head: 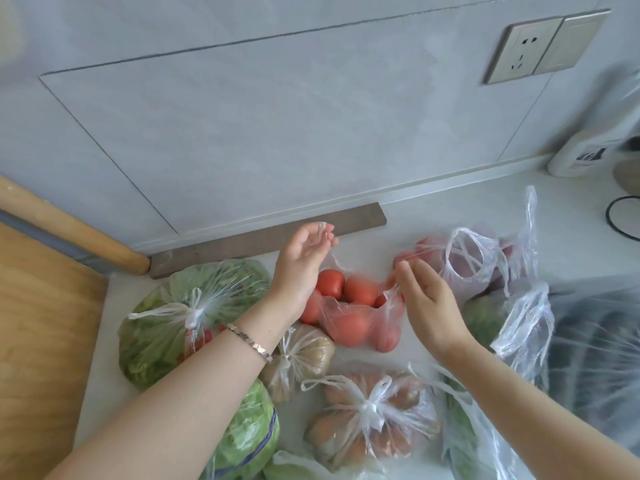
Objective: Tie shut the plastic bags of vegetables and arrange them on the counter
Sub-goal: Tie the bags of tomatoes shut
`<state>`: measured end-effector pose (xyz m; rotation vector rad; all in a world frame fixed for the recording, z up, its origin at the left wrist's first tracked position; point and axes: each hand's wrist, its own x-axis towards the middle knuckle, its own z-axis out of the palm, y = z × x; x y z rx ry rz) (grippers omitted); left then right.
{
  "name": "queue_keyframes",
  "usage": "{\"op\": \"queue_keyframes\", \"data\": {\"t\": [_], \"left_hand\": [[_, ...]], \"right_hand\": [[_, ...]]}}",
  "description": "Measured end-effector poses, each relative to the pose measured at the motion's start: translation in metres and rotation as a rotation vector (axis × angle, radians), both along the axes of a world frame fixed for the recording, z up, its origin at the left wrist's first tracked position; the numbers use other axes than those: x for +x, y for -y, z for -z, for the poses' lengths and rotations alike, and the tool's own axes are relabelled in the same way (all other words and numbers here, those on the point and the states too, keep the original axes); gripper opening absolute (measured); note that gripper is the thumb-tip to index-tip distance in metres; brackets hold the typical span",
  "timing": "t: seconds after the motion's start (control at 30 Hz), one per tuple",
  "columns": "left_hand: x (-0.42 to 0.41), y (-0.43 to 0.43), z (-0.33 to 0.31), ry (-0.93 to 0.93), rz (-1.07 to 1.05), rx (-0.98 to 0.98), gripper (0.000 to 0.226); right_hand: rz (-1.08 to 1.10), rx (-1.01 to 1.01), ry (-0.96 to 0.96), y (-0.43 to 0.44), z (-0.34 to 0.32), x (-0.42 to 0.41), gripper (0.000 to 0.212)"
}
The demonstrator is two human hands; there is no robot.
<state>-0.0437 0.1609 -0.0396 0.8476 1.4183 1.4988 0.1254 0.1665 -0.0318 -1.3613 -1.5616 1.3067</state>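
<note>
A clear plastic bag of red tomatoes (356, 320) lies open on the white counter (433, 216) in the middle. My left hand (301, 268) pinches one handle of this bag, lifted up at the back. My right hand (422, 296) pinches the other handle at the bag's right side. Tied bags lie around: leafy greens (180, 317) at left, a brown bag (304, 358) below the tomatoes, and a knotted bag of orange-brown vegetables (370, 414) in front. An untied bag of reddish produce (481, 261) sits at right.
A wooden cutting board (41, 341) and a rolling pin (69, 226) lie at left. A dark strip (270, 237) runs along the wall. More open bags of greens (519, 327) and a large dark bag (602, 358) crowd the right. A white container (581, 154) and a wall socket (526, 46) are at back right.
</note>
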Motion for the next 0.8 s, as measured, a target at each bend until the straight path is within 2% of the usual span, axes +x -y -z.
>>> {"op": "queue_keyframes", "data": {"t": [0.13, 0.23, 0.43, 0.57, 0.7, 0.8], "left_hand": [[0.005, 0.007, 0.011, -0.278, 0.108, -0.073, 0.031], [0.008, 0.009, 0.021, -0.277, 0.069, -0.164, 0.033], [0.014, -0.005, 0.033, 0.097, -0.014, -0.371, 0.019], [0.014, -0.02, 0.039, 0.419, -0.057, -0.425, 0.015], [0.015, -0.025, 0.043, 0.442, -0.028, -0.478, 0.013], [0.019, -0.027, 0.043, 0.398, -0.058, -0.488, 0.01]], "right_hand": [[0.066, -0.209, -0.159, -0.028, 0.019, -0.002, 0.021], [0.083, -0.258, -0.144, -0.048, 0.035, -0.006, 0.029], [-0.031, -0.341, -0.123, -0.066, 0.054, -0.029, 0.023], [-0.083, -0.486, -0.25, -0.063, 0.056, -0.042, 0.014], [-0.154, -0.611, -0.405, -0.06, 0.06, -0.043, 0.023], [-0.165, -0.527, -0.362, -0.058, 0.052, -0.038, 0.02]]}}
